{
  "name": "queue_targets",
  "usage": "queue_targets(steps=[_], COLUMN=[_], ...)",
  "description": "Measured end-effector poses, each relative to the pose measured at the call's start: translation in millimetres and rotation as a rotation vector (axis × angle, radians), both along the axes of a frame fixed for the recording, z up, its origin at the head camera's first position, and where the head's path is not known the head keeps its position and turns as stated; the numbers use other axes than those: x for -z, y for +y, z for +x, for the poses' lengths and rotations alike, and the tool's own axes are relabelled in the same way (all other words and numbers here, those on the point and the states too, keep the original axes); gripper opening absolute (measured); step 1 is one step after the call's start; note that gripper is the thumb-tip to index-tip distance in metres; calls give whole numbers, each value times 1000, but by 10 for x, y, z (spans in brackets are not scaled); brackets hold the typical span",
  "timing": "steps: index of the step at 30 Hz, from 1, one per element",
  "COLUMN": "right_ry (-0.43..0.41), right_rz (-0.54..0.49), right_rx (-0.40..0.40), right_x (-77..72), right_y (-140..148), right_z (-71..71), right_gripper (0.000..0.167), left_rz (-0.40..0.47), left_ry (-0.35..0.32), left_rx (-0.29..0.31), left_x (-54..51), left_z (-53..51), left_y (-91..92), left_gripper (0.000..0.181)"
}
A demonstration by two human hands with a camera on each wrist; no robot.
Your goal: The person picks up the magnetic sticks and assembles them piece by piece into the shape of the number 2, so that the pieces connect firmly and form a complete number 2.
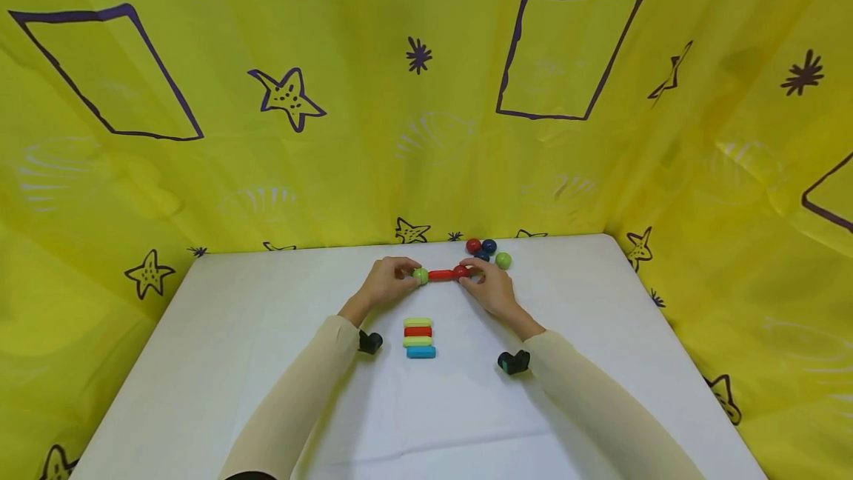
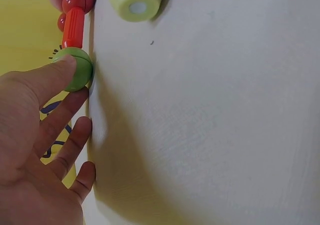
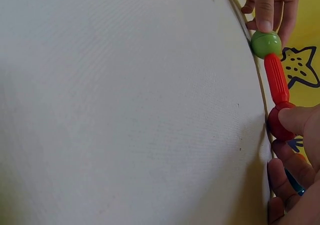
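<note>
A red rod [image 1: 440, 275] joins or touches a green ball [image 1: 420, 276] at its left end and a red ball [image 1: 460, 272] at its right end. My left hand [image 1: 389, 281] pinches the green ball [image 2: 80, 70] between thumb and fingers, its other fingers spread in the left wrist view. With thumb and fingers my right hand [image 1: 492, 290] grips the red ball [image 3: 281, 121]. The red rod [image 3: 276, 78] runs between both hands in the right wrist view.
Beyond my right hand lie a loose red ball [image 1: 473, 246], dark blue balls [image 1: 489, 246] and a green ball [image 1: 503, 261]. Nearer on the white table [image 1: 266, 317] are stacked-in-a-row rods: yellow [image 1: 417, 323], red [image 1: 417, 332], another yellow and blue [image 1: 421, 352]. A yellow curtain [image 1: 360, 169] stands behind.
</note>
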State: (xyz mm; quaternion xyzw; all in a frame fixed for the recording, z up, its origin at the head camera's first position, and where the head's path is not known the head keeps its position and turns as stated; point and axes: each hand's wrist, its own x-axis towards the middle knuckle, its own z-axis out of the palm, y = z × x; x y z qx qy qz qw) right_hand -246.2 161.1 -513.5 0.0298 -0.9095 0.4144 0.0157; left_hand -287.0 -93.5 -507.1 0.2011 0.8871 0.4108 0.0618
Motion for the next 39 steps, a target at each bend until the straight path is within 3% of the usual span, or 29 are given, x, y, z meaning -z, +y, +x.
queue_targets(steps=[3, 7, 15, 22, 30, 39], right_ry=[-9, -23, -14, -3, -130, -155], right_rz=[-1, 14, 151, 143, 147, 196], right_rx=[-26, -126, -279, -541, -746, -849], right_x=[-13, -89, -355, -534, -547, -484], right_y=[14, 68, 141, 60, -184, -508], right_z=[-9, -19, -8, 5, -2, 32], right_gripper=[38, 45, 51, 42, 33, 31], left_rz=[-4, -9, -19, -30, -51, -29], left_ry=[-6, -8, -24, -17, 28, 25], left_rx=[4, 6, 3, 12, 41, 60], left_x=[-6, -10, -9, -14, -43, -58], left_z=[-3, -6, -18, -37, -49, -59], left_y=[-6, -13, -26, -36, -20, -5], left_gripper=[26, 26, 26, 25, 25, 24])
